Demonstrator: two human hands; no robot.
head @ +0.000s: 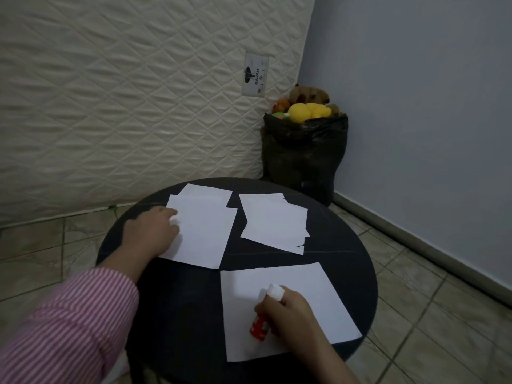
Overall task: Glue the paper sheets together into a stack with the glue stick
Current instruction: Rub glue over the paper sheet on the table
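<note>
My right hand curls round the glue stick, its red barrel pointing down toward me and a white part, the cap as far as I can tell, sticking out between my fingers at the far end. The stick lies tilted over a single paper sheet that sits on the near right of the round black table. Across the table, on the far left, my left hand rests on the left edge of a pile of sheets, fingers bent down onto the paper; whether they pinch the top sheet or only press on it I cannot tell. Another small pile of sheets, its edges uneven, lies on the far right, apart from the other two. My left arm wears a pink striped sleeve. Beyond the table a quilted mattress leans upright, and a black bag stuffed with plush toys stands in the corner on the tiled floor.
</note>
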